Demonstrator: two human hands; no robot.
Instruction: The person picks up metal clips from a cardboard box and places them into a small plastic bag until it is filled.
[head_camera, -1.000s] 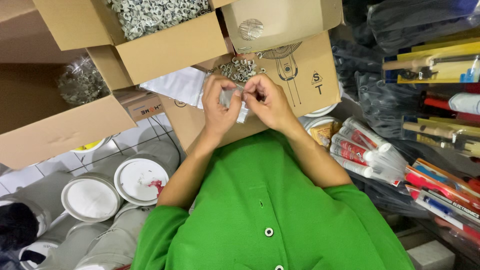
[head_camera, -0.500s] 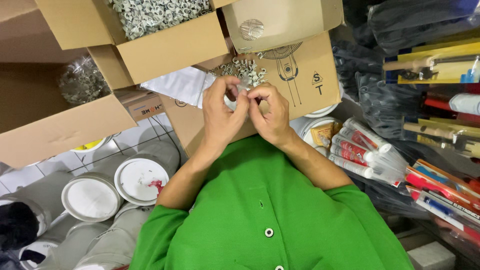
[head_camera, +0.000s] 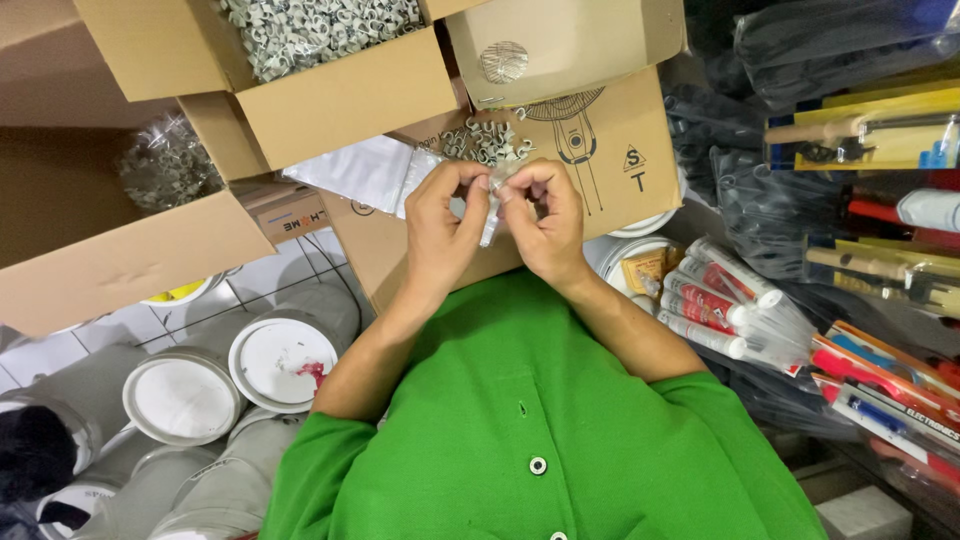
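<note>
Hands meet at centre, above a flat cardboard box (head_camera: 610, 150) printed with a fan drawing. Left hand (head_camera: 440, 235) and right hand (head_camera: 545, 225) are both closed in a pinch, thumbs and fingertips gripping a small clear plastic bag (head_camera: 490, 215) between them. The bag hangs slightly below the fingers, its lower end over the box face. Contents of the bag cannot be made out.

Just beyond the fingertips, on the box top, lies a loose heap of small grey clips (head_camera: 485, 142). A stack of clear empty bags (head_camera: 365, 172) lies to the left of the heap, touching the box edge.

Further up, an open carton (head_camera: 330, 95) is filled with the same grey clips. To its left a larger open carton (head_camera: 110, 250) holds a clear sack of clips (head_camera: 165, 165).

Lower left: grey pipe fittings with white round caps (head_camera: 180, 395) stand on a tiled floor; one cap (head_camera: 285, 362) carries a red smear.

Right side: sealant tubes (head_camera: 715, 300) in red and white lie bundled just beside the right forearm. Beyond them, carded tools in yellow packaging (head_camera: 870, 135) and black bagged goods (head_camera: 770, 205).

The person wears a green buttoned shirt (head_camera: 530, 430); both forearms are bare.
</note>
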